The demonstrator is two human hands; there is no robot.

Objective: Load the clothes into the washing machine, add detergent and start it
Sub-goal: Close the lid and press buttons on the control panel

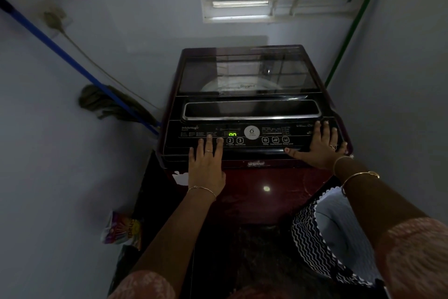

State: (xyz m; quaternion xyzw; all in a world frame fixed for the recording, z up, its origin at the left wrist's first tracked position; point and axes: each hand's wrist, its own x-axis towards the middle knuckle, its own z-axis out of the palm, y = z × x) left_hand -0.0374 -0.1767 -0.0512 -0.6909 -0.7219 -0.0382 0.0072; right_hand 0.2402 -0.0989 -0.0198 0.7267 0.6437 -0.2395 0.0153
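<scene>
Laid flat, holding nothing: left grip and right grip, on washing machine panel. Lid just beyond both, closed; probably stiff, hinged. Lift at recess. Striped cloth below right grip, likely soft, light.

The washing machine had a dark red body. Its control panel was black with white lettering, a green lit display and a round white badge. Left of the machine, a mop had a blue handle and a dull olive head. Low at the machine's left lay a packet printed in pink, yellow and white. At the machine's right front, a garment showed pale blue stripes with a black-and-white zigzag border. Behind the machine to the right ran a green pipe. The wall was pale blue-grey.
</scene>
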